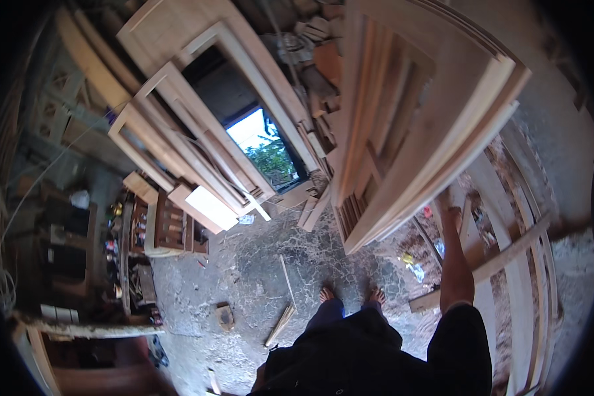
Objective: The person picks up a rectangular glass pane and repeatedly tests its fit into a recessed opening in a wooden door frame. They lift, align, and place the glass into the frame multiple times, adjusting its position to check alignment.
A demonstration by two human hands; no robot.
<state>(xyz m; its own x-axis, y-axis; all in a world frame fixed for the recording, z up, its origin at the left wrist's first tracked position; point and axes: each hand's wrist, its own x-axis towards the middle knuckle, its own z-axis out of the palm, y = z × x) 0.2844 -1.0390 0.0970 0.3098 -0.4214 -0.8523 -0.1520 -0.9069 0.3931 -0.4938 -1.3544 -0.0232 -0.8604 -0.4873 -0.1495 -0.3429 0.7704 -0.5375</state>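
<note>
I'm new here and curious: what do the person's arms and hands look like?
The right forearm is bare, without cables, below a short black sleeve. The right hand looks gloveless, though dim. The left arm and hand cannot be made out.

Stands barefoot in dark clothes [350, 353] on a cracked floor [264, 234]. Stretches the right grip [453, 212] to the lower edge of a large leaning stack of wooden frames [435, 142], touching or just beneath, too blurred to tell. Faces more door frames [208, 122] tilted further left, and greenery [274, 163] through an opening. Has thin sticks [282, 325] and a small block [225, 317] left of the feet [327, 295].
</note>
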